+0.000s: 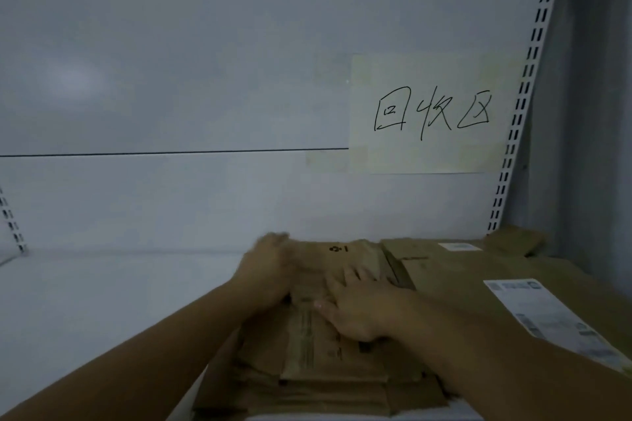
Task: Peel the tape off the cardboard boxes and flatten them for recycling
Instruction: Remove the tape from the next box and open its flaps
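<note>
Pressing straight-fingered on the stack of flattened cardboard boxes (318, 352) on the white shelf (102, 301), the right hand (359, 308) steadies probably light, stiff sheets, best gripped at side edges, where the left hand (270, 267) rests, its grip unreadable.

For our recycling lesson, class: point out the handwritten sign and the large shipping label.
handwritten sign (432, 113), head view, on its middle character.
large shipping label (550, 318), head view, on its white centre.
</note>
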A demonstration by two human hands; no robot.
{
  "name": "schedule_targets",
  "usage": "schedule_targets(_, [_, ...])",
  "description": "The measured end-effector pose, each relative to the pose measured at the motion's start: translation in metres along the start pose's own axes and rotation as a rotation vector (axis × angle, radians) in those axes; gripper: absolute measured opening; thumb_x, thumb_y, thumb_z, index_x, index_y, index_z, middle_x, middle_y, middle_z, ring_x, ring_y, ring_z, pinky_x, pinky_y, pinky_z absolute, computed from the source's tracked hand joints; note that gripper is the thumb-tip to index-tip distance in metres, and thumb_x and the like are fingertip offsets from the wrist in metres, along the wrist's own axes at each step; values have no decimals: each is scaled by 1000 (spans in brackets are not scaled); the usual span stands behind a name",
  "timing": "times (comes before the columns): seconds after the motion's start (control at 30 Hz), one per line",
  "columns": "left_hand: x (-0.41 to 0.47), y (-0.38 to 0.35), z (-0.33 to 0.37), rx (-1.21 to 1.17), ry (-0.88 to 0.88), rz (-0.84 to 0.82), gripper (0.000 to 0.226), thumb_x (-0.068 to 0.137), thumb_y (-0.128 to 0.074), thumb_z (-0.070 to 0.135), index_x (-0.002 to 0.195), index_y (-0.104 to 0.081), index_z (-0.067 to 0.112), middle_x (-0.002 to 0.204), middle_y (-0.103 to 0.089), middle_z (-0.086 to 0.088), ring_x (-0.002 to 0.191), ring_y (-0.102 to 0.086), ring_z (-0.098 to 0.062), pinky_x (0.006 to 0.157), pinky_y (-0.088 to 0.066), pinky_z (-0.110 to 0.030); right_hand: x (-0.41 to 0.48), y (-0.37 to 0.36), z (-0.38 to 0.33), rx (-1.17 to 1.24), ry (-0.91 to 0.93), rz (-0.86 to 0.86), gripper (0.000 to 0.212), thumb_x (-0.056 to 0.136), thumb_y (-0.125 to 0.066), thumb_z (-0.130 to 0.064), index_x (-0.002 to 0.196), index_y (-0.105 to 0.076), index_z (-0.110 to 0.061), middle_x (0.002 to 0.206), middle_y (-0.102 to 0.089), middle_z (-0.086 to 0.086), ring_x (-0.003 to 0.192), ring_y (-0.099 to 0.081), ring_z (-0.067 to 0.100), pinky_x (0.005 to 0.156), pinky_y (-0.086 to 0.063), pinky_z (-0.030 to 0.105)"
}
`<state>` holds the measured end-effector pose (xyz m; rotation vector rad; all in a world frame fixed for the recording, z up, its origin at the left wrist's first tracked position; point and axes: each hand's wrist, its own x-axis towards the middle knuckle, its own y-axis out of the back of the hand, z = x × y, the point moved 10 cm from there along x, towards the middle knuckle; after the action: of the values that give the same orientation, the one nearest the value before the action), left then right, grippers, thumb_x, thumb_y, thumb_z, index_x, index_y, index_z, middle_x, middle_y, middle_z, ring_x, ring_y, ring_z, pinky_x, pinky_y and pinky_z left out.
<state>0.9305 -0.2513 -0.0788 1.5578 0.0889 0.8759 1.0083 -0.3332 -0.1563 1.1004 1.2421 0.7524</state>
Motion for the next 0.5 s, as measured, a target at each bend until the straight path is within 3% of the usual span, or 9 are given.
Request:
schedule_targets(0.03, [-3, -15, 11, -56, -48, -131, 39, 98, -36, 21, 130, -55, 7, 141, -48, -14, 133, -42, -29, 108, -36, -38, 3, -1, 1, 17, -13, -10, 69, 95, -9, -61, 149, 13, -24, 157, 18, 10, 144, 17, 31, 115, 2, 57])
schedule_targets(0.1, [-23, -61, 6, 15, 36, -533, 51, 104, -17, 32, 151, -18, 13, 159, -10, -6, 147, -6, -23, 119, -7, -39, 5, -5, 3, 48, -19, -22, 69, 95, -9, -61, 149, 14, -26, 156, 23, 8, 143, 21, 28, 115, 6, 56])
schedule_targets(0.13, [-29, -71, 0, 32, 76, -593, 52, 104, -12, 36, 152, -5, 17, 160, 2, -2, 147, 5, -20, 118, 0, -38, 5, -7, 4, 55, -13, -17, 68, 95, -9, -61, 149, 15, -26, 155, 24, 8, 142, 23, 27, 115, 8, 54])
schedule_targets(0.23, [-32, -74, -5, -18, 126, -554, 54, 103, -9, 38, 152, 4, 18, 160, 9, -1, 146, 11, -15, 117, 4, -34, 1, -9, 5, 46, 27, 11, 68, 95, -10, -61, 148, 15, -27, 154, 27, 7, 141, 27, 25, 115, 13, 51])
schedule_targets(0.5, [-34, -69, -8, -93, 272, -520, 58, 103, -16, 41, 152, 1, 14, 160, 7, -1, 146, 7, -16, 116, 4, -30, -5, -13, 5, 10, 89, 83, 71, 93, -8, -64, 150, 12, -27, 155, 25, 5, 142, 25, 25, 115, 13, 49])
